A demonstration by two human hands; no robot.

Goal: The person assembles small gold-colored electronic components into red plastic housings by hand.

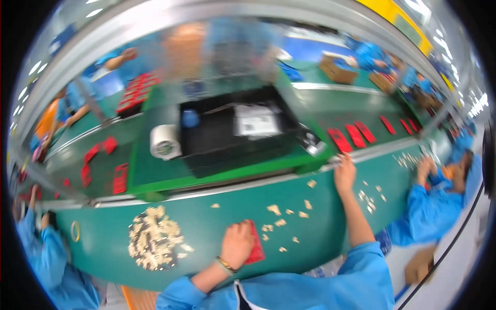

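Observation:
Near the table's front edge, my left hand (238, 244) is curled over a flat red case (257, 247), holding it down on the green table. The fingers cover its left side. Stretched forward to the right, my right hand (345, 175) has its fingers together at the near end of another red case (338, 138) on the belt's edge. Blur hides how firmly it grips. Between the hands, small cream-coloured pieces (274, 209) lie scattered. Left of my left hand is a heap of cream and dark pieces (155, 237).
A raised green shelf (139, 173) carries a black tray (227, 157) and a white roll (164, 142). More red cases (365, 133) lie along the green belt (320, 111). Co-workers in blue sit at left (51, 258) and right (423, 212). A tape ring (76, 231) lies at left.

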